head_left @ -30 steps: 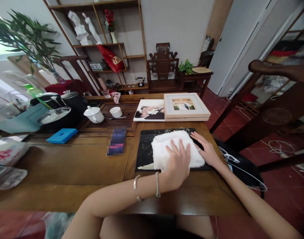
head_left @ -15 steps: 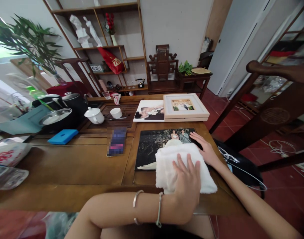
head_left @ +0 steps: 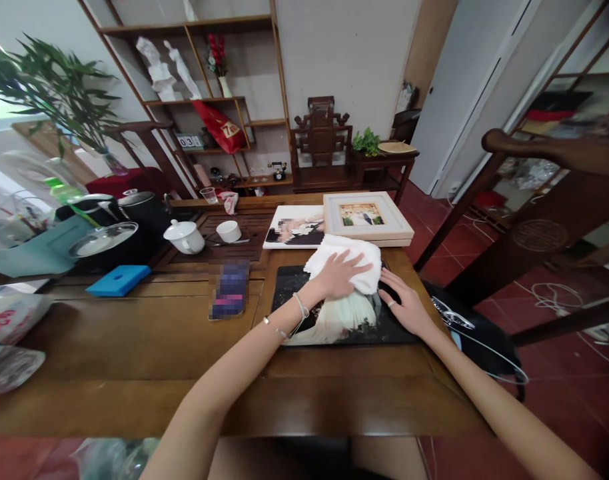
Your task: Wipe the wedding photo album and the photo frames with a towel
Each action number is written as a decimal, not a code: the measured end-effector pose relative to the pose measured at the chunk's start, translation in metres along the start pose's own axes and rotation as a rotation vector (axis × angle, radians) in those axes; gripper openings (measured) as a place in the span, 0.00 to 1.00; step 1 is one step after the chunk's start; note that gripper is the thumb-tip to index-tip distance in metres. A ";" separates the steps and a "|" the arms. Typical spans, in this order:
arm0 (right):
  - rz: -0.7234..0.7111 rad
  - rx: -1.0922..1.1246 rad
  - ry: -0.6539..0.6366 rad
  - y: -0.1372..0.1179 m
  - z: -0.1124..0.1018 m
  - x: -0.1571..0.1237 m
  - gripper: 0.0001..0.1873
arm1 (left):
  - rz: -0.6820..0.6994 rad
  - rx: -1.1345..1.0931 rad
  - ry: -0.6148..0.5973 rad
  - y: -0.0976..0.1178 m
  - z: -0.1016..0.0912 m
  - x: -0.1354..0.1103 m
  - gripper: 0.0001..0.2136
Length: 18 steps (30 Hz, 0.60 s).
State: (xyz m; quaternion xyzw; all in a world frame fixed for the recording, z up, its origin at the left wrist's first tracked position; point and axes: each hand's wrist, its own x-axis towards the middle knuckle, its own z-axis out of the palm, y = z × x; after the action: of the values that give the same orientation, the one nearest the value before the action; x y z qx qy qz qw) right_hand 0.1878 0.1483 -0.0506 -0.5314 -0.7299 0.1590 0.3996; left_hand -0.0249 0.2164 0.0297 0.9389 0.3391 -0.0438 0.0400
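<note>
My left hand (head_left: pixel 340 272) lies flat with its fingers spread on a white cloth (head_left: pixel 365 279), pressing it on the upper part of a dark photo panel (head_left: pixel 294 285). The panel lies on the wooden table and shows a pale gown; the cloth hides its upper middle. At the panel's right edge rests my right hand (head_left: pixel 403 303), fingers stretched out and apart, with the fingertips close to the cloth. Bracelets circle my left wrist.
Behind the panel lie a white-edged photo panel (head_left: pixel 289 230) and a framed picture (head_left: pixel 404 230). To the left are a phone (head_left: pixel 229 290), a blue box (head_left: pixel 118 281), a white lidded cup (head_left: pixel 184 237) and a small white cup (head_left: pixel 228 231). A wooden chair (head_left: pixel 539 227) stands at right.
My left hand has slid the cloth away from me, from the panel's near right part to its far edge, uncovering the pale gown. My right hand has shifted slightly toward me along the right edge.
</note>
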 end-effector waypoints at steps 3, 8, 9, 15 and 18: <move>0.000 0.002 0.001 0.000 0.000 0.000 0.20 | -0.009 0.021 0.034 0.004 -0.001 0.002 0.35; -0.005 0.023 -0.006 0.001 -0.001 0.000 0.21 | -0.125 0.077 0.030 0.049 0.009 -0.034 0.34; -0.008 0.030 -0.011 0.001 -0.002 0.000 0.21 | -0.156 0.086 0.025 0.064 0.014 -0.046 0.34; 0.009 0.040 -0.042 -0.003 -0.006 -0.001 0.22 | -0.109 0.141 0.202 0.137 0.036 -0.114 0.32; -0.004 0.042 -0.044 -0.002 -0.006 -0.001 0.23 | -0.119 0.084 0.169 0.126 0.034 -0.107 0.34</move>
State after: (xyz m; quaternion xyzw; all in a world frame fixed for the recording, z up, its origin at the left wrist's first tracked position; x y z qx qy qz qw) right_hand 0.1910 0.1455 -0.0461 -0.5177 -0.7361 0.1853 0.3947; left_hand -0.0277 0.0488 0.0131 0.9184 0.3941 0.0190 -0.0305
